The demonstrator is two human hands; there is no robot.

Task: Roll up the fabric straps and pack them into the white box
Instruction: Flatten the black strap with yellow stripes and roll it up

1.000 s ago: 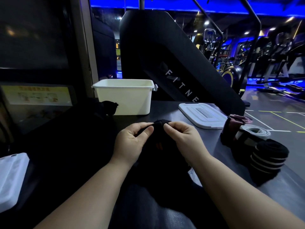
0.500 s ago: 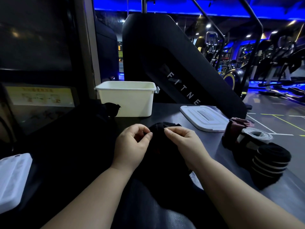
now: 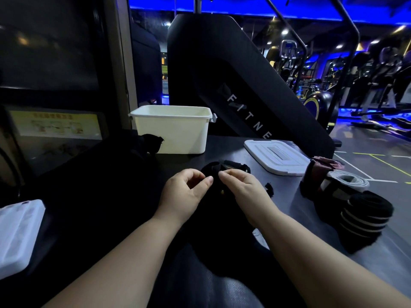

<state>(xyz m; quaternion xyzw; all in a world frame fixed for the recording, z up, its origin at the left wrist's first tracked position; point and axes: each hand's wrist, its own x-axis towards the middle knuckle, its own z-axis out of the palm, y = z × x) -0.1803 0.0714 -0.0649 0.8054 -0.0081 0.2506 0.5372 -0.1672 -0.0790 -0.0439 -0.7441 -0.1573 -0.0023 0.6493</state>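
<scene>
A black fabric strap (image 3: 222,196) lies on the dark table (image 3: 222,147) in front of me, its far end bunched up. My left hand (image 3: 184,194) and my right hand (image 3: 242,190) both pinch that far end between thumb and fingers, close together. The white box (image 3: 173,130) stands open at the back of the table, beyond my hands. Three rolled straps sit at the right: a maroon one (image 3: 320,167), a white one (image 3: 347,181) and a black striped one (image 3: 367,216).
The box's white lid (image 3: 275,156) lies flat to the right of the box. More dark fabric (image 3: 149,143) is heaped at the box's left. A white object (image 3: 17,232) sits at the left edge. A big black gym machine (image 3: 233,85) rises behind the table.
Both hands have shifted along the strap's far end, and the left hand's fingers have curled in more. The bunched end now sticks out farther beyond the fingertips.
</scene>
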